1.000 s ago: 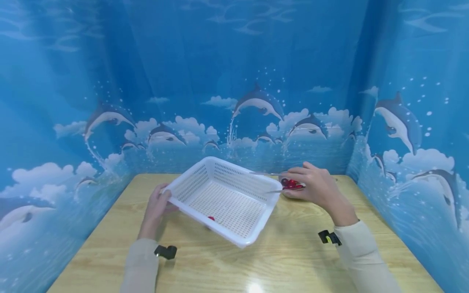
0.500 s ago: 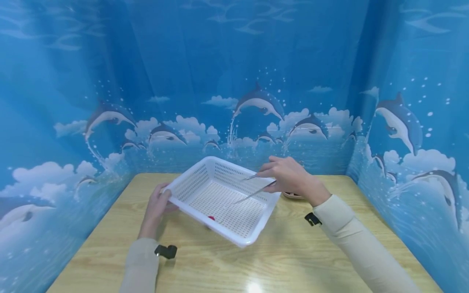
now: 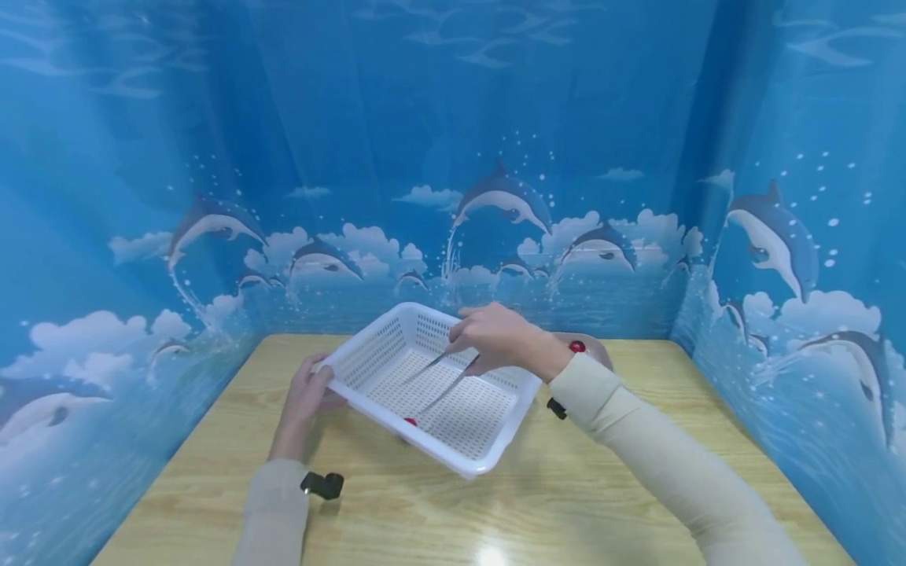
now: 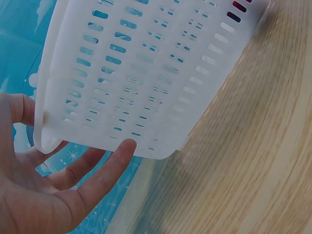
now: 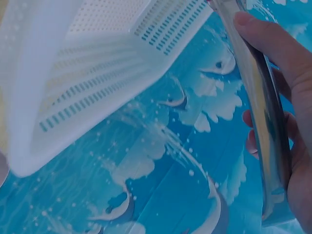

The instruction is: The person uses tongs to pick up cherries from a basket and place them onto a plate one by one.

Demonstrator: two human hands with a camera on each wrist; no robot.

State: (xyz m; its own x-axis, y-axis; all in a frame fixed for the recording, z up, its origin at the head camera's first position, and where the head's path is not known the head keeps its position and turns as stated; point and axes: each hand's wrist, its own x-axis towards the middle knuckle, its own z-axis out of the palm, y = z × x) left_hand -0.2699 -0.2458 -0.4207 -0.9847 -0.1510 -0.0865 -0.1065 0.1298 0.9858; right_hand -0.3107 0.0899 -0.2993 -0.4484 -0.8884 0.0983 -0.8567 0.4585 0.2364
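A white slotted plastic basket is held at an angle over the table's middle. My left hand grips its left corner. In the left wrist view, fingers of the left hand reach under the basket's end wall. My right hand holds metal tongs over the basket, their two arms spread and pointing down inside. A red cherry lies in the basket by the near wall, close to one tong tip. In the right wrist view, the thumb and fingers wrap the tongs.
Behind my right forearm stands a pinkish dish, partly hidden, with a red cherry showing. The wooden table is bounded at the back and sides by a blue dolphin curtain.
My right hand has moved left with the tongs, from over the dish of cherries to inside the basket. The left hand and the basket have stayed in place.
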